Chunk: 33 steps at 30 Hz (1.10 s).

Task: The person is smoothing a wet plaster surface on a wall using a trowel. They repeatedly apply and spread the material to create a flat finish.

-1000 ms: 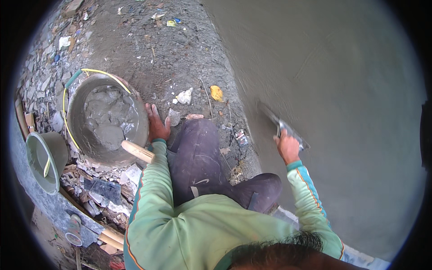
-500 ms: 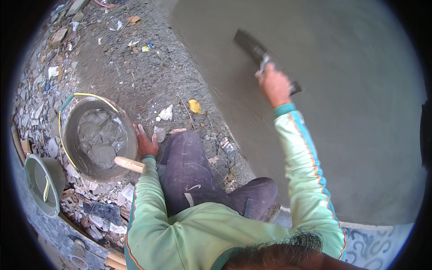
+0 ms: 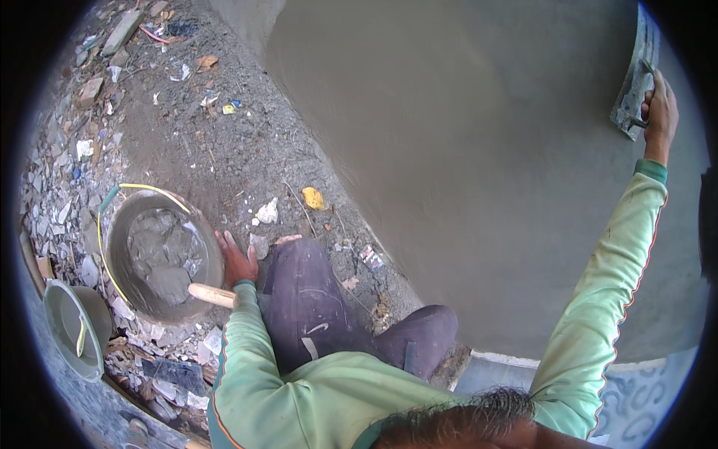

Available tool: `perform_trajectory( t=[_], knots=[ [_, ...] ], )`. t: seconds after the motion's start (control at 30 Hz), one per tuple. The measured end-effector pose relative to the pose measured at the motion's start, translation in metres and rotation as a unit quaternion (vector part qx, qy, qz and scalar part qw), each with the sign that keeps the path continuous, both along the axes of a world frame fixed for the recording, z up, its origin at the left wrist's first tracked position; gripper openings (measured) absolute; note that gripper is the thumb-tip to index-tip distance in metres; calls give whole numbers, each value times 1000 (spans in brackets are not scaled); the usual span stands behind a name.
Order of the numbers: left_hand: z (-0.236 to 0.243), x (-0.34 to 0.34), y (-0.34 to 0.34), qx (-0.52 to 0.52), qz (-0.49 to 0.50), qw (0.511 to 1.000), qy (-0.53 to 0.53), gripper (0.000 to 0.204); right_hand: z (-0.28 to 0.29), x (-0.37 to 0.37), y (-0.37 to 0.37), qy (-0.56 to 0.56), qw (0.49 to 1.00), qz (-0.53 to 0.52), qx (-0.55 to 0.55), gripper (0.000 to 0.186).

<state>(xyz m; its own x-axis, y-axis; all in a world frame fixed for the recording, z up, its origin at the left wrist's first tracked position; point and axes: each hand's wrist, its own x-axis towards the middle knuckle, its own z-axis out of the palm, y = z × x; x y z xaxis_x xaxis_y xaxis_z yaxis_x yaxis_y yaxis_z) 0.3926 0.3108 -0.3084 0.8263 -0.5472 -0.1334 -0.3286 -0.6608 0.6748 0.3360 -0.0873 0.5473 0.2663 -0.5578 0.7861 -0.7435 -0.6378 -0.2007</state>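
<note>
My right hand (image 3: 660, 120) is wrapped round the handle of a finishing trowel (image 3: 633, 82). The trowel's long metal blade lies at the smooth grey cement surface (image 3: 464, 150), far out to the right. On the other side, my left hand (image 3: 238, 259) is stretched out with fingers apart, beside the rim of a mortar bucket (image 3: 120, 262); whether it touches the bucket is hard to tell. Wet grey mortar (image 3: 161, 243) partly fills the bucket. A wooden tool handle (image 3: 212, 295) sticks out over the bucket's rim, close to my left wrist.
A smaller green-grey bucket (image 3: 97, 318) with a yellow handle stands at the lower left. Rubble (image 3: 63, 194) and litter cover the left ground. A yellow scrap (image 3: 313, 198) and a white lump (image 3: 267, 211) lie near the cement's edge. Patterned tiles (image 3: 636, 400) show at lower right.
My right hand has swept the finishing trowel to the right across the cement, and its blade now points more up and down in view. My left hand has stayed beside the bucket.
</note>
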Motion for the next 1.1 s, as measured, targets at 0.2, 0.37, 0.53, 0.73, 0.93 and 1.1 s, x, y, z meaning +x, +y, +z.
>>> perform_trajectory(
  t=[0.2, 0.37, 0.53, 0.73, 0.93, 1.1],
  knots=[
    [3, -2, -3, -5, -3, 1000, 23, 89, -98, 100, -10, 178, 983, 34, -37, 33],
    [-2, -3, 5, -1, 1, 1000, 14, 88, -239, 195, 7, 340, 938, 44, 59, 37],
    [-5, -4, 2, -19, -8, 1000, 16, 88, -322, 207, -10, 435, 897, -4, 79, 44],
    [-16, -5, 6, -68, 4, 998, -1, 88, -443, 137, -1, 538, 840, 53, 44, 38],
    [-6, 2, 0, -65, 5, 998, 7, 88, -550, -70, 21, 659, 749, 36, 54, 69],
    [0, 2, -3, -50, -5, 996, 68, 94, -510, -246, 77, 740, 636, -55, 211, 47]
  ],
)
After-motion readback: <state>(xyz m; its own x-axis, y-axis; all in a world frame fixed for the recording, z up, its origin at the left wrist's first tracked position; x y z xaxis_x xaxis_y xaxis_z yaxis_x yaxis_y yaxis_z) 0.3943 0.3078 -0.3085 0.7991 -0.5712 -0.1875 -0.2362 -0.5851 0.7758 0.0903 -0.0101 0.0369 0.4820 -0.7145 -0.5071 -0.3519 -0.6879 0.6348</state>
